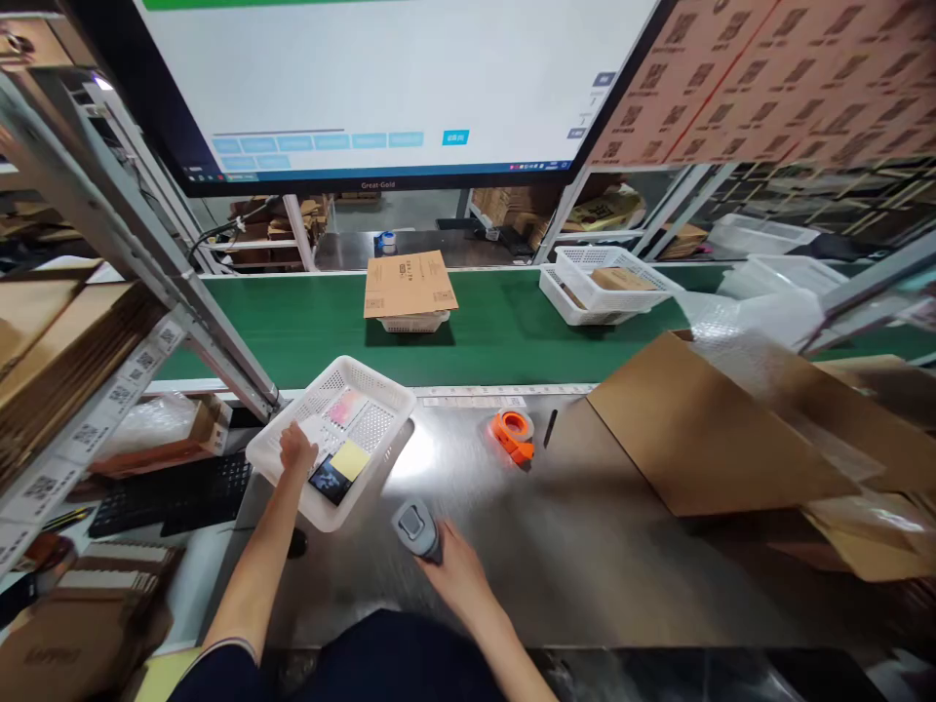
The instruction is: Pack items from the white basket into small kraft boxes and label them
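My left hand reaches over the left side of a white plastic basket, its fingers closed on what looks like a white slip of paper. Inside the basket lie a pink-printed packet, a yellow square and a dark picture card. My right hand grips a grey handheld barcode scanner above the metal table, just right of the basket. A red glow falls by an orange tape dispenser farther back.
A green conveyor crosses behind the table, carrying a cardboard-topped basket and stacked white baskets. A monitor hangs above. At right stands an open cardboard box; a keyboard lies at left.
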